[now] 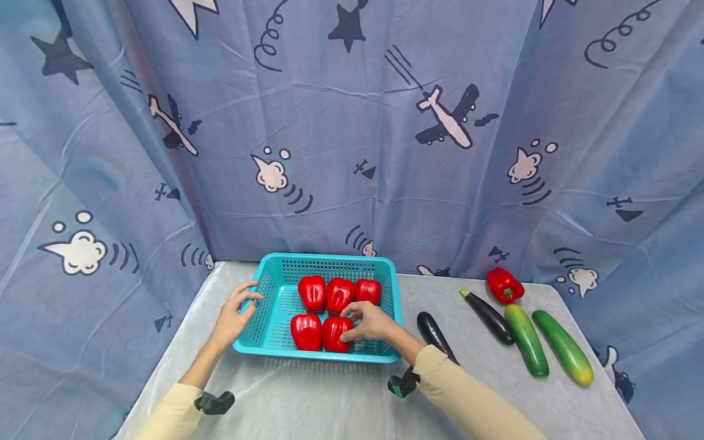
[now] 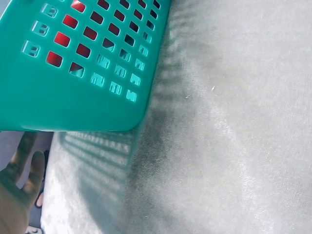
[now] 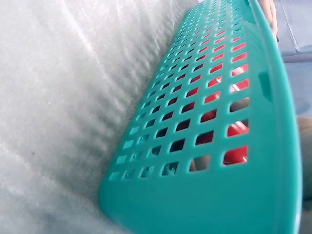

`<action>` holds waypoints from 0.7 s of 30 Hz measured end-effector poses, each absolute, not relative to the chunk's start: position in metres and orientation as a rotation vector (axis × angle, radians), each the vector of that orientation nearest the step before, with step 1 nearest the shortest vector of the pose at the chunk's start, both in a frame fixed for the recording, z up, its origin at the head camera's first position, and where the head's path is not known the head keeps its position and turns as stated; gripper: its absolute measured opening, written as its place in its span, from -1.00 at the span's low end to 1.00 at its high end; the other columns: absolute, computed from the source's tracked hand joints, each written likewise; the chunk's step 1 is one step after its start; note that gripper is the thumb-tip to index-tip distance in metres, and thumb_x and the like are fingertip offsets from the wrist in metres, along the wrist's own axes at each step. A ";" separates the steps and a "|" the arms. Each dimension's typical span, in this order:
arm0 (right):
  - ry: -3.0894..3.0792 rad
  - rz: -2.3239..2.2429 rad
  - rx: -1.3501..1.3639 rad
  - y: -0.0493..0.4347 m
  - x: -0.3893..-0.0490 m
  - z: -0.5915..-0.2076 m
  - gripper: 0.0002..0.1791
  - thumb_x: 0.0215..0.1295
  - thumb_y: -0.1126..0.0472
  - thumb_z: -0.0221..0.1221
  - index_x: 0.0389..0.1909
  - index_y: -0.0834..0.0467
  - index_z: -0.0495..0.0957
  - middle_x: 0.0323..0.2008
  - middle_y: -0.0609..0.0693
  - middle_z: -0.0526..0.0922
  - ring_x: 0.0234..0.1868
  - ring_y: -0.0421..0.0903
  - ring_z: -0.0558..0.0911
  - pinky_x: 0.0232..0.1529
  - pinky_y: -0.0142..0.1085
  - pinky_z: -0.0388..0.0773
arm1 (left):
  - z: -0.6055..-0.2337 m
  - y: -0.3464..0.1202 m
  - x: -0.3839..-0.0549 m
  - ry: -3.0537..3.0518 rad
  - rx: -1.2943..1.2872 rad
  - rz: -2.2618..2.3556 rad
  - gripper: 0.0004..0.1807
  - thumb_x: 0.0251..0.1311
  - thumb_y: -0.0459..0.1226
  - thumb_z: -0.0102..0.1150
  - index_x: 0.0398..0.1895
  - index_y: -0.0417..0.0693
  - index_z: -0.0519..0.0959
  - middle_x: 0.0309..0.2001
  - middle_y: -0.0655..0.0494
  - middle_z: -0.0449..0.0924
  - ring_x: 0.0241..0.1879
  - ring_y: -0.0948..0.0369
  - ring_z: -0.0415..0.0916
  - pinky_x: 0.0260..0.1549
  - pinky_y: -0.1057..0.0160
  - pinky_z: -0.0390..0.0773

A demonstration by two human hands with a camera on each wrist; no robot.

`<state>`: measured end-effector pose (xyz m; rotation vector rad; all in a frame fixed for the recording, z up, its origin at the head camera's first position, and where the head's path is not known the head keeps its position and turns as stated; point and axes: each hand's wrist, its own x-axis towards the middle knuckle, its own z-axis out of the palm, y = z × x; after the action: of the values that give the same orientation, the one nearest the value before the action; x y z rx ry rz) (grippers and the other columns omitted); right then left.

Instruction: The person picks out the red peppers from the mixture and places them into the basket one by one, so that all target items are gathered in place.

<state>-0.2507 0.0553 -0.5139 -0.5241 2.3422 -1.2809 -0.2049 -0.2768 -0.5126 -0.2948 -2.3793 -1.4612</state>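
Observation:
A turquoise plastic basket (image 1: 275, 351) with perforated walls stands on the table and holds several red bell peppers (image 1: 311, 293) in two rows. My right hand (image 1: 374, 322) reaches over its right side and grips a red bell pepper (image 1: 333, 334) in the front row, thumb and fingers on the pepper's right side. At the basket's left end is my left hand (image 1: 233, 313), fingers loosely bent and fingertips at the rim, holding nothing. In the left wrist view, its fingers (image 2: 34, 175) show beside the basket's corner. The basket wall (image 3: 204, 195) hides most of the right hand in the right wrist view.
Right of the basket lies a dark eggplant (image 1: 433, 333), partly behind the right forearm. Farther right are another eggplant (image 1: 489, 318), two green zucchini-like vegetables (image 1: 528, 342) and a red bell pepper (image 1: 503, 285). A patterned blue curtain (image 1: 330, 122) hangs behind the table.

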 end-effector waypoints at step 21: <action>2.142 -1.504 -0.688 0.082 -0.244 -0.488 -0.35 0.23 0.25 0.43 0.30 0.31 0.42 0.25 0.37 0.42 0.21 0.43 0.46 0.03 -0.03 0.61 | -0.512 -0.276 -0.203 -2.372 -0.313 -1.455 -0.78 0.27 -0.68 0.02 -0.12 -0.49 0.62 0.31 -0.48 0.31 0.33 -0.41 0.19 0.16 -0.34 0.27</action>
<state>-0.2438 0.0820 -0.4885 -0.6877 2.1423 -1.5037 -0.2031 -0.2759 -0.5122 -0.3128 -2.3716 -1.4554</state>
